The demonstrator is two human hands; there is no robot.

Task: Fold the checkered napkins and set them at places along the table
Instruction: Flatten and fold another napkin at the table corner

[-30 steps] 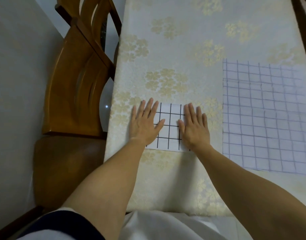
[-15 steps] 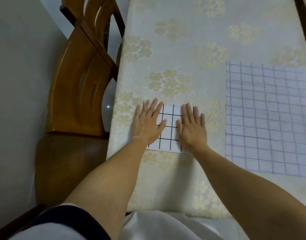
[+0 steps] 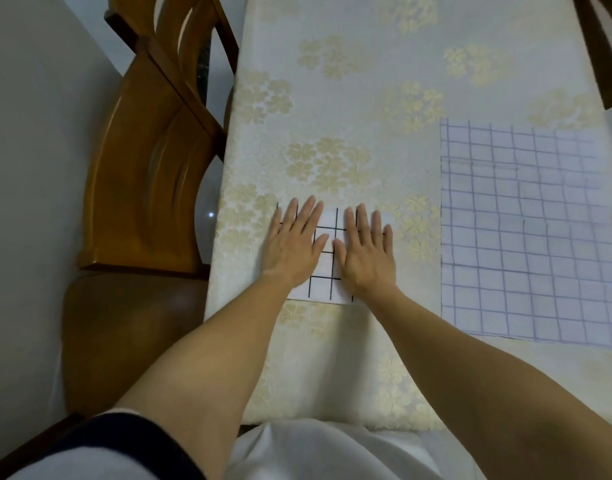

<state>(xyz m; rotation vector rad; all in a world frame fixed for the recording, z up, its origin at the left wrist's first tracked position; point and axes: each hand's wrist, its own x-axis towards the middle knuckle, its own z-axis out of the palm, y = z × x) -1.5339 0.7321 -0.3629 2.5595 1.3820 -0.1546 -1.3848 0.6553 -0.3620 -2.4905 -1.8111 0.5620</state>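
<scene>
On cream tablecloth with gold flowers [image 3: 349, 98], near left edge: 2 checkered napkins. Small folded white napkin with black grid [image 3: 323, 289] sits under 2 hands. Left hand [image 3: 292, 245] and right hand [image 3: 365, 252] lie flat, fingers straight and slightly spread, pressing it, hiding most of it. Large unfolded white napkin with blue grid [image 3: 526, 230] lies apart at right, cut off by frame. Brown wooden chair [image 3: 141, 188] left; dark chair [image 3: 605, 46] top right, mostly cut off.
</scene>
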